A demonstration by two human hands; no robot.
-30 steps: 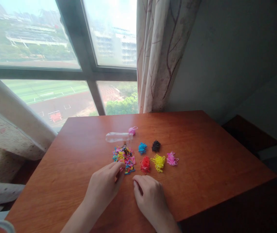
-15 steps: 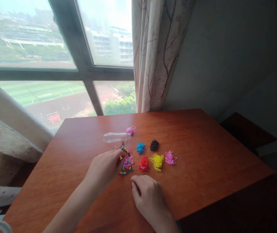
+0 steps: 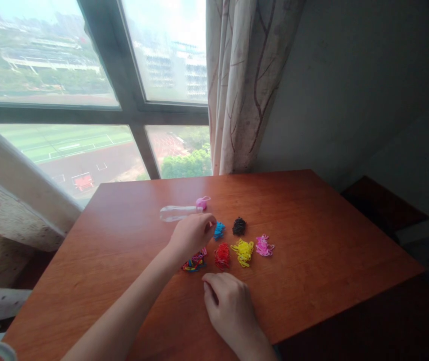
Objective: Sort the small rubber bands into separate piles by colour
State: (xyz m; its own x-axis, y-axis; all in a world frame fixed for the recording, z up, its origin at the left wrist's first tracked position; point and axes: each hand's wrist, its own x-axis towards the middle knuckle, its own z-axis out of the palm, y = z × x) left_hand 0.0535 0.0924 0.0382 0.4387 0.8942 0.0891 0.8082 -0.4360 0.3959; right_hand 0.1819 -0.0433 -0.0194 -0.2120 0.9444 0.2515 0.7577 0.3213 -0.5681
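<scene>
My left hand (image 3: 191, 234) reaches forward over the mixed pile of coloured rubber bands (image 3: 194, 262), its fingertips pinched together right beside the blue pile (image 3: 219, 230). What the fingers pinch is too small to see. My right hand (image 3: 227, 307) rests on the wooden table (image 3: 331, 250) with fingers curled, just in front of the red pile (image 3: 222, 254). A yellow pile (image 3: 243, 250), a pink pile (image 3: 264, 245) and a black pile (image 3: 239, 225) lie to the right. A clear little bottle (image 3: 179, 212) with a pink cap (image 3: 201, 202) lies on its side behind my left hand.
A large window (image 3: 86, 90) stands behind the table, with a patterned curtain (image 3: 244, 85) hanging at its right. A grey wall is at the right, and a dark wooden piece (image 3: 383, 205) sits beyond the table's right edge. Cushions (image 3: 0, 220) are at the left.
My left hand has moved from the near edge of the mixed pile forward and right to the blue pile. My right hand has stayed in place.
</scene>
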